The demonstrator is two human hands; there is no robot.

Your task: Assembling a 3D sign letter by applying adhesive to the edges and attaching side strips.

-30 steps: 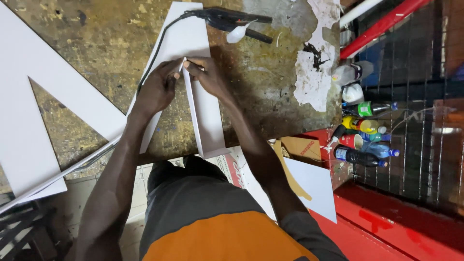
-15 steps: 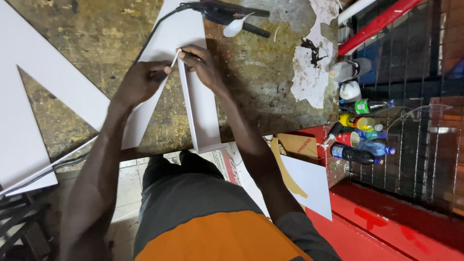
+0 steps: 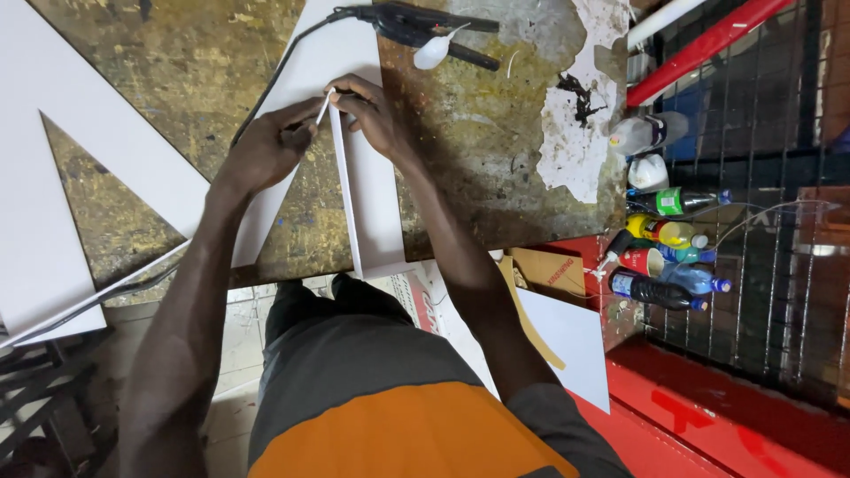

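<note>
1. At the far end of a long white strip (image 3: 367, 190), where it met a slanted white panel (image 3: 305, 106), both of a worker's hands came together over the scarred workbench (image 3: 177, 80).
2. Left hand (image 3: 266, 152) was curled narrow, its fingers pinching a thin white stick (image 3: 324, 106) right at the strip's top corner; what the stick was could not be told.
3. Right hand (image 3: 376, 113) was closed over the same corner from the other side, fingertips pressed on the strip's upright edge, so the two hands nearly touched.
4. From the hands the strip ran straight back toward the worker's body, its long axis in line with the forearms and its near end hanging past the bench edge by the lap.
5. Neither hand was clearly nearer: both sat on the far end, left on the panel side, right on the open side.
6. Just beyond the right hand lay a black corded tool (image 3: 416, 22), its cable trailing past the left wrist.
7. Well off to the right of the right arm, bottles (image 3: 660, 288) stood clustered low by a red frame (image 3: 708, 49).
</note>
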